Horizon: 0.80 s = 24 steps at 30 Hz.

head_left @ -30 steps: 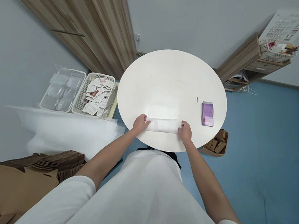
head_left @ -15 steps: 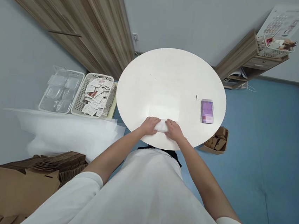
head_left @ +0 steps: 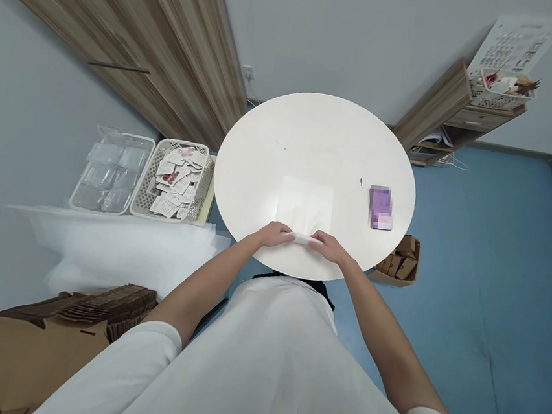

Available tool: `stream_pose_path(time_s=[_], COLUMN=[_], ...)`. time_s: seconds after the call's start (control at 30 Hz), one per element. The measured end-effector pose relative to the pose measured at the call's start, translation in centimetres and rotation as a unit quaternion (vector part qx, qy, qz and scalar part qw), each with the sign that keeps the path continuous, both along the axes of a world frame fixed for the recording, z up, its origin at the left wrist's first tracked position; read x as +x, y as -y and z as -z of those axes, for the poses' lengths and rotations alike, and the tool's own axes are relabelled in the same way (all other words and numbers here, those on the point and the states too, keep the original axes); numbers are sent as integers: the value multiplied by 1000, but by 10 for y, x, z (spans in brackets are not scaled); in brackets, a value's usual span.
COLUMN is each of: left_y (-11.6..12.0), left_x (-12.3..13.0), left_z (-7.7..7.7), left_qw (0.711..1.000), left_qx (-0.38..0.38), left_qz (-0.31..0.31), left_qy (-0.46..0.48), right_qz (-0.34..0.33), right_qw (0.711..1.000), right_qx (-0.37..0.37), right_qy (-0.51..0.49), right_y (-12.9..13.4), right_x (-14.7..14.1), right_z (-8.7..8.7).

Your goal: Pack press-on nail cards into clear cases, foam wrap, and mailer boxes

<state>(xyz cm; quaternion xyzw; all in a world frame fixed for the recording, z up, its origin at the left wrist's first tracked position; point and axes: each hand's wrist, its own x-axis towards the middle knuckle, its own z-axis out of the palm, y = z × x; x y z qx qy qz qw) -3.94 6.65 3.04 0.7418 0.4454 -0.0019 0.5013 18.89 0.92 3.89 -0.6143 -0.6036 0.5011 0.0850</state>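
Between my two hands is a small white wrapped bundle (head_left: 301,238), its narrow side showing toward me. What is inside the wrapping is hidden. My left hand (head_left: 275,233) grips the bundle's left end, with the thumb nearest my body. At the other end my right hand (head_left: 327,245) pinches it in the same way. Both hands are by the near edge of the round white table (head_left: 257,146). A thin, whitish, sheet-like patch lies just beyond the bundle, and I cannot tell whether it is film or glare.
A purple, pixelated item (head_left: 380,208) lies at the table's right. Left of the table are a basket of printed cards (head_left: 175,181), a basket of clear plastic boxes (head_left: 113,172), white foam sheets (head_left: 125,248) and flattened cardboard (head_left: 31,359). A carton (head_left: 400,261) stands on the floor, right.
The bundle showed its broad top lying flat; now it looks narrower and turned on edge. My fingers have shifted from resting over its ends to pinching them, slightly nearer my body.
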Motion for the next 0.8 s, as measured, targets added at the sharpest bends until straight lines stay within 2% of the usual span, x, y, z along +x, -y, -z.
stream_pose_path(time_s=[0.2, 0.37, 0.57, 0.8], left_y=[-11, -13, -11, -12], left_x=[-12, -14, -15, -12], left_z=[8, 24, 39, 44], left_qw=[989, 976, 970, 967], left_qx=[-46, -7, 36, 53], left_qz=[-137, -217, -237, -246], left_qy=[34, 22, -51, -43], right_qz=[68, 136, 254, 298], right_qw=[997, 989, 963, 948], right_qx=[17, 41, 78, 84], right_qy=[20, 28, 38, 74], right_y=[-22, -31, -25, -14], right_x=[1, 0, 6, 3], right_z=[11, 26, 42, 44])
